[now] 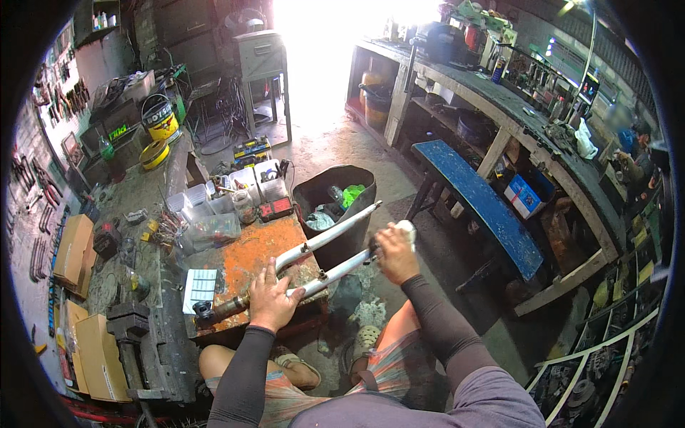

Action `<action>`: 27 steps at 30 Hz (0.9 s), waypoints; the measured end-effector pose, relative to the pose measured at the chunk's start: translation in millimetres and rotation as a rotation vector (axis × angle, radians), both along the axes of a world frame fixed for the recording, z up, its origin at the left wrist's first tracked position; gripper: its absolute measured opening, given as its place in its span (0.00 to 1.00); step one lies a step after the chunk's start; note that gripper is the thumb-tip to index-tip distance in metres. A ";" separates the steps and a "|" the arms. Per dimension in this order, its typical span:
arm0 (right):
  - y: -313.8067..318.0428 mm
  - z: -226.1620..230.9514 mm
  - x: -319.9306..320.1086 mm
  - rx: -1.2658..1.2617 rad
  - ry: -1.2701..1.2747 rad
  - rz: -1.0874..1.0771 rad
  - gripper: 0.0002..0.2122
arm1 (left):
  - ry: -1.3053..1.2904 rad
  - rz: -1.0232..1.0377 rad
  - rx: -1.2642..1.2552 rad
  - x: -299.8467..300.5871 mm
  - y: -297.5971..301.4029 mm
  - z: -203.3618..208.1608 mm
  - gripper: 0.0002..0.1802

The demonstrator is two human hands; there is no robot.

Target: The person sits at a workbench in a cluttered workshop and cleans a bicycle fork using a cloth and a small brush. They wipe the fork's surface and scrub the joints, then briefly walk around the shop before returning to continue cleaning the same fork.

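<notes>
A white bicycle fork [345,267] lies slanted over the orange, worn tabletop [250,250]. Its two legs point away to the right, past the table's edge. The dark steerer tube [232,307] reaches to the left, with a black piece [205,309] at its end. Pressed over the crown, my left hand [273,298] grips the fork. My right hand [394,255] is closed at the end of the nearer leg, around a white bundled thing [407,230] that looks like a rag. The fingers partly hide that leg end.
A black bin [303,192] with bags in it stands just beyond the fork. Clear plastic boxes [214,227] and a paper sheet [200,289] sit on the table. At left is a workbench with a vise [128,324]; at right, a blue bench [478,207]. A person [631,160] is far right.
</notes>
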State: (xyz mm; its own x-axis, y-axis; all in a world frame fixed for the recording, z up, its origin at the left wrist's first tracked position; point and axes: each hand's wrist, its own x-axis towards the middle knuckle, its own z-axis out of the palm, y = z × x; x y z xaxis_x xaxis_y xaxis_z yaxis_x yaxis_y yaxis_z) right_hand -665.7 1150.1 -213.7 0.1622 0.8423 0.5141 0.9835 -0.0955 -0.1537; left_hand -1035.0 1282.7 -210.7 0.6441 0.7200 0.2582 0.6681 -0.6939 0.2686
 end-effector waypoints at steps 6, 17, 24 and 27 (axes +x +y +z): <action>17.3 -34.8 -85.7 0.056 0.168 0.212 0.29 | 0.047 0.021 0.007 3.7 1.3 -1.7 0.39; -4.1 -14.9 9.0 0.081 0.016 -0.035 0.35 | 0.103 0.025 -0.011 -6.0 3.3 1.7 0.39; -14.4 -67.2 -152.1 0.095 0.301 0.353 0.31 | 0.121 0.046 -0.075 -3.7 9.5 2.6 0.40; -47.8 -63.8 -202.7 -0.054 0.667 0.354 0.25 | 0.165 0.046 -0.068 -4.6 10.7 0.3 0.44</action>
